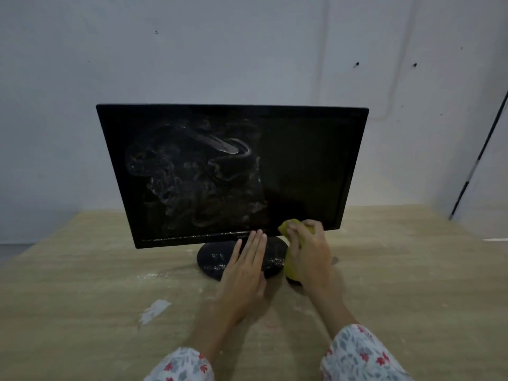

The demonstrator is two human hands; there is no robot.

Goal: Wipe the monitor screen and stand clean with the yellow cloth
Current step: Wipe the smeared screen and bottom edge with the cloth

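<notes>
Down at 5 o'clock of the monitor screen, my right hand grips the bunched yellow cloth; left hand lies flat, fingers straight, over the stand. Right half looks wiped, so next I'd tackle the 9 o'clock smears. Bezel logo's unreadable.

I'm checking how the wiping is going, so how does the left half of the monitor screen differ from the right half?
The left half of the screen is covered in whitish swirled smears; the right half of the screen looks plain black, without visible streaks. The left half has no cloth at it; the right half has the yellow cloth at its lower edge, held by the right hand. Both are dark and unlit.
</notes>
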